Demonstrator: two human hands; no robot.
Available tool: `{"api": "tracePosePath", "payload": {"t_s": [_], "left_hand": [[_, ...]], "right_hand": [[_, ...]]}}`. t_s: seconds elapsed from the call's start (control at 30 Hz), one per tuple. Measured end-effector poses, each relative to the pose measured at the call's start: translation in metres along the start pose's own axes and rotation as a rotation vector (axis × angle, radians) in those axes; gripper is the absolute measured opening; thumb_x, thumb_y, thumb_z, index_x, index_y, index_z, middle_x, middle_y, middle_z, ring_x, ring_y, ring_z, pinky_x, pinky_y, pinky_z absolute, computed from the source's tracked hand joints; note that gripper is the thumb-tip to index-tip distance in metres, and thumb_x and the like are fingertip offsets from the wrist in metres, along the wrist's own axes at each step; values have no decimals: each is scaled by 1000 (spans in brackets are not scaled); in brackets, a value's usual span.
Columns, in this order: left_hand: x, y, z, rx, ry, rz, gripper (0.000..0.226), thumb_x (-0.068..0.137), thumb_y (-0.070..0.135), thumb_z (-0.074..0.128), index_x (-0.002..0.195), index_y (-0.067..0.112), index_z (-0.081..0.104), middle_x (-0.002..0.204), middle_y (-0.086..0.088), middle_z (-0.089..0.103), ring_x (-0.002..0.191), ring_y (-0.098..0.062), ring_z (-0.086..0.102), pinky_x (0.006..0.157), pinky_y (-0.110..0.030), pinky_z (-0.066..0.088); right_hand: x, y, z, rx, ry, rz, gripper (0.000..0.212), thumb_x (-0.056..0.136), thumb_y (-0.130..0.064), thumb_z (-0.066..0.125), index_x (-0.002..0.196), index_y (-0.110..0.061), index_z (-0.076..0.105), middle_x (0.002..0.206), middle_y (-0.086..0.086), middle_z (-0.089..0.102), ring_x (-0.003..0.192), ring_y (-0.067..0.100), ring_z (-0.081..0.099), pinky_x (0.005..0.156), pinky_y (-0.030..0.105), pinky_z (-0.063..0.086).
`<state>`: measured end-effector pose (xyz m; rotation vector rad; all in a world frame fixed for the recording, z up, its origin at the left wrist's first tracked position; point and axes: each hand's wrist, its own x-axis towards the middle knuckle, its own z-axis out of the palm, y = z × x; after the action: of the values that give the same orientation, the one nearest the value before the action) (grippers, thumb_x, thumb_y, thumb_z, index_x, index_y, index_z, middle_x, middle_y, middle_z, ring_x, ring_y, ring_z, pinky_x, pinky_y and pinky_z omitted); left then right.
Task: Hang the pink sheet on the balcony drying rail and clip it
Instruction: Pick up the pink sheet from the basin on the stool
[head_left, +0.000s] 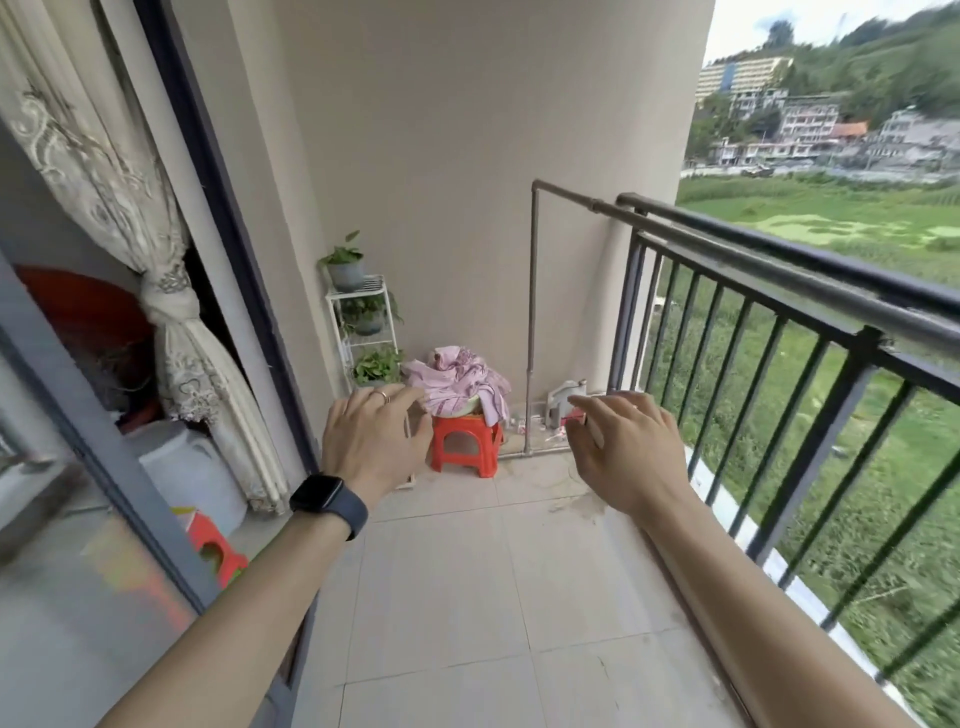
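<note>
The pink sheet (457, 382) lies bunched in a basin on a red plastic stool (465, 447) at the far end of the balcony. A thin metal drying rail (566, 193) runs from an upright pole along the inside of the dark balcony railing (779, 260). My left hand (371, 441), with a ring and a dark watch on the wrist, is stretched forward with loosely bent fingers and holds nothing. My right hand (623, 441) is also stretched forward and holds nothing, its fingers relaxed. Both hands are well short of the sheet. No clips are visible.
A white plant stand (363, 332) with potted plants stands left of the stool against the end wall. Small items lie on the floor by the pole's foot (558, 410). A sliding glass door (104, 467) and a tied curtain are on the left. The tiled floor (493, 571) stretches ahead.
</note>
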<state>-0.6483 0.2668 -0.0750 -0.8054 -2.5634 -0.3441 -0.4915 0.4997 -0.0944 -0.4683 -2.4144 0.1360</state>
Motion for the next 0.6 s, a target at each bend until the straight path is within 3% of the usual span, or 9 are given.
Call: {"api": "tracePosePath", "payload": {"t_s": [0.2, 0.33, 0.5, 0.6], "left_hand": [[134, -24, 62, -53, 23, -71, 30, 90, 42, 55, 118, 37, 64, 125, 10, 65, 118, -21, 55, 98, -37, 42], [213, -51, 111, -28, -27, -79, 35, 90, 45, 51, 123, 39, 60, 128, 11, 63, 118, -21, 55, 99, -38, 42], [315, -94, 185, -12, -53, -92, 39, 92, 46, 50, 129, 38, 57, 132, 9, 61, 122, -20, 52, 102, -39, 39], [383, -124, 236, -22, -76, -96, 40, 91, 46, 51, 130, 39, 57, 132, 10, 61, 122, -20, 52, 101, -38, 39]], "right_hand": [[132, 29, 91, 47, -20, -28, 39, 89, -45, 47, 120, -31, 67, 113, -9, 71, 117, 26, 57, 96, 44, 46], [205, 37, 153, 62, -24, -39, 35, 88, -42, 53, 117, -31, 69, 109, -10, 72, 114, 25, 59, 92, 42, 49], [296, 45, 245, 89, -60, -60, 44, 90, -49, 41, 119, -30, 68, 112, -13, 71, 116, 24, 58, 91, 42, 48], [352, 48, 308, 72, -56, -68, 36, 89, -43, 50, 117, -29, 69, 109, -12, 72, 114, 27, 60, 90, 38, 47]]}}
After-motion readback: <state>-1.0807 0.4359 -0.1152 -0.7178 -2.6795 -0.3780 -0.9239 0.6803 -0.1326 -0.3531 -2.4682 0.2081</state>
